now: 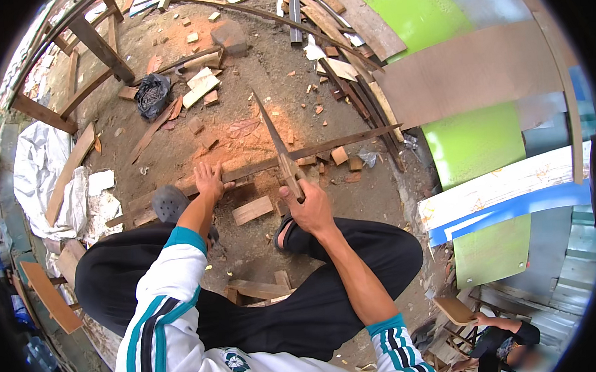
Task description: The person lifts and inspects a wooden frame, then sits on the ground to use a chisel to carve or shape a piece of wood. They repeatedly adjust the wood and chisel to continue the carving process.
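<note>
My right hand [310, 209] is closed around the wooden handle of a handsaw [273, 128]. The saw's blade points away from me and slants to the left, crossing a long, dark wooden strip [343, 143] that lies across the ground. My left hand [209, 182] rests on that strip, left of the saw, with its fingers stretched out. Beneath it, a grey clog [170, 203] on my foot is by the strip. A short wooden block [252, 210] lies between my feet. Orange sawdust [242, 134] covers the dirt around the blade.
Wood offcuts [200, 88] and a black plastic bag [153, 96] lie ahead. A wooden frame [99, 45] stands far left, near a white sack [45, 177]. Brown and green panels [469, 69] are at the right. Another person [508, 343] holds a board [455, 310] at lower right.
</note>
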The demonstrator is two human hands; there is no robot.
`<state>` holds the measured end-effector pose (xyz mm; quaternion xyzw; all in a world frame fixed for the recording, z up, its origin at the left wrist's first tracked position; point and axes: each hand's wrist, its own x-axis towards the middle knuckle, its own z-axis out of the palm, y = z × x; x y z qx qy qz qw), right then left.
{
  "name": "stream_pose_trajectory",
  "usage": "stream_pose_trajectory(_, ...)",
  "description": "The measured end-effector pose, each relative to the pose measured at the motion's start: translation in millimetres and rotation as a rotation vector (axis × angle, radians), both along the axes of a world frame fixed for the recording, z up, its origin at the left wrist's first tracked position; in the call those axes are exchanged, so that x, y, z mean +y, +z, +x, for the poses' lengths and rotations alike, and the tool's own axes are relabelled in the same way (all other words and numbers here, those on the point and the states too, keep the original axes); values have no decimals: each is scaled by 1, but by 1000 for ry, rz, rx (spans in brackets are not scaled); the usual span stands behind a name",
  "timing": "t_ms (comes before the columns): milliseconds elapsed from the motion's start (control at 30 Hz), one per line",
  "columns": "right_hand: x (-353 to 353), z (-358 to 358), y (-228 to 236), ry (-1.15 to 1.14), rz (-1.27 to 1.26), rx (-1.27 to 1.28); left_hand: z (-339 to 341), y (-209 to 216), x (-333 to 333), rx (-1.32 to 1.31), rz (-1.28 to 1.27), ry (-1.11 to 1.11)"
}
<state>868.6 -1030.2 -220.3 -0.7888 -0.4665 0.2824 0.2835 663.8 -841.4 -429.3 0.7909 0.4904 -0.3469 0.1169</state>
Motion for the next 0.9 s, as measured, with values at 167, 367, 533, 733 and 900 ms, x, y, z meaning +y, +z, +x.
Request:
stream_pose_trajectory(167, -7, -7, -2, -71, -105, 77, -5, 6, 4, 34, -21, 7)
stream_pose_trajectory(367, -57, -58, -54, -421, -46, 458, 10, -11, -3, -84, -114, 77)
stream_pose_trajectory(533, -54, -58, -52, -247, -65, 574, -9, -2, 11, -52, -129, 112)
stream_pose_trajectory(733, -38, -49, -65, -282, 11, 861, -15, 10, -1, -244, -107, 32)
stream_pose_trajectory(900, -22, -67, -119, -234, 0, 838, -25, -16, -10, -634, 71, 57)
